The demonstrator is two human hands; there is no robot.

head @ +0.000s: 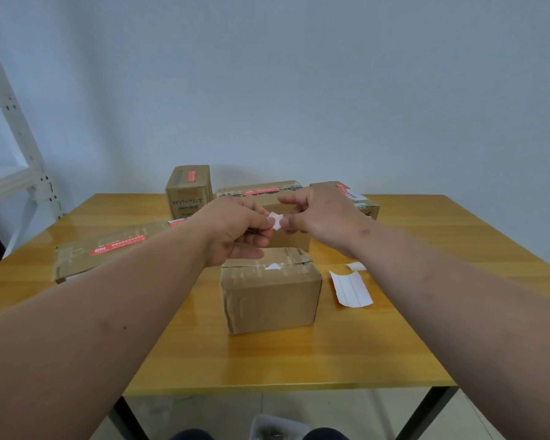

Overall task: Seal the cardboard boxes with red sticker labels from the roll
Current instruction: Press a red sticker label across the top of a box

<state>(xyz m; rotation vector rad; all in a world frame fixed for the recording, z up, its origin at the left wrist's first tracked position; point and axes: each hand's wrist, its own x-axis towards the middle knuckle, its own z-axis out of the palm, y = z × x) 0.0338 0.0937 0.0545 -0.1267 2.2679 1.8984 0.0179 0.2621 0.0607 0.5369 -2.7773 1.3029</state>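
both hands are up over the table [299, 360], the left hand [235, 231] and right hand [323, 217] each pinching one end of a small pale sticker [275, 221] between thumb and fingertips, other fingers loosely curled. it's held above the near box [270, 296], which has a white scrap on its taped top, with a strip of backing paper [351, 289] lying just to its right. four boxes further back already show red labels, like the flat box [108, 252] on the left and the upright box [189, 192].
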